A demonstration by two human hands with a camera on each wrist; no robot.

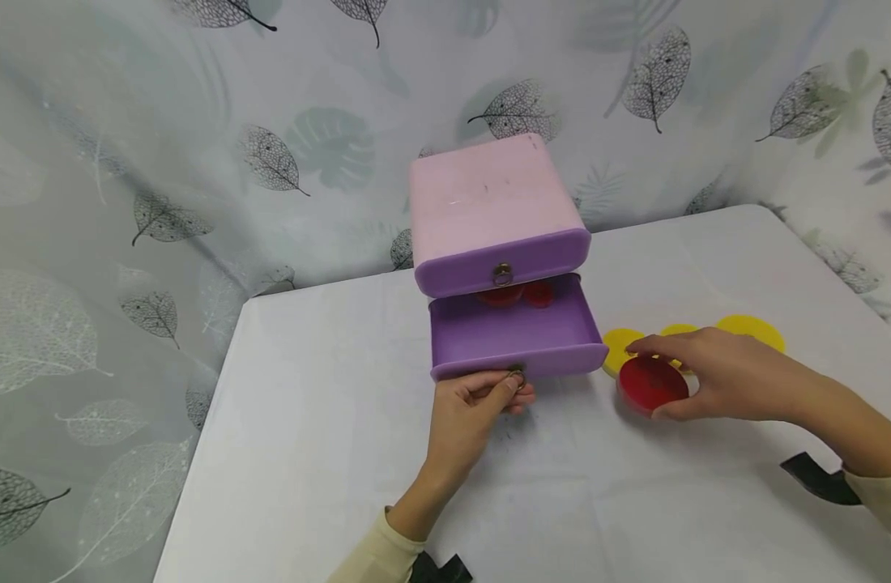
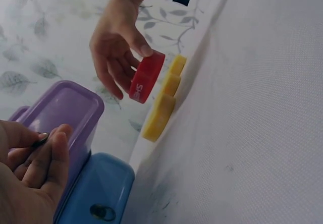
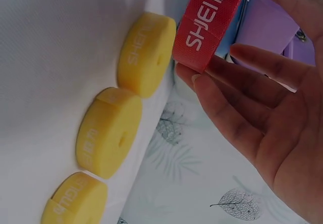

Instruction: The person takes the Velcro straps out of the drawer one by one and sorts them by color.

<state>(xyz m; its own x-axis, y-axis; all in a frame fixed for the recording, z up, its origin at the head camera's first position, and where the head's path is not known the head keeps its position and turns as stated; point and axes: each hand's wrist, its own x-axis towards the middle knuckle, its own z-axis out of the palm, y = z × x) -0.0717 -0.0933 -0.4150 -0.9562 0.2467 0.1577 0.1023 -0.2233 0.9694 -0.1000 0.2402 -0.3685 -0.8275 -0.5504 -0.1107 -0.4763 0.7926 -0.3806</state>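
My left hand pinches the small ring pull of a purple drawer, which stands pulled out of a pink chest. Two red rolls lie at the back inside that drawer. To the right, my right hand holds a red roll of tape between thumb and fingers, above the table. White lettering runs round its edge in the right wrist view. Behind it stand three yellow rolls in a row, the nearest a yellow roll close beside the red one.
The white table meets a leaf-printed curtain at the back. A purple top drawer with its own ring is shut above the pulled-out one. Beneath, the left wrist view shows a blue drawer. Dark straps are near both sleeves.
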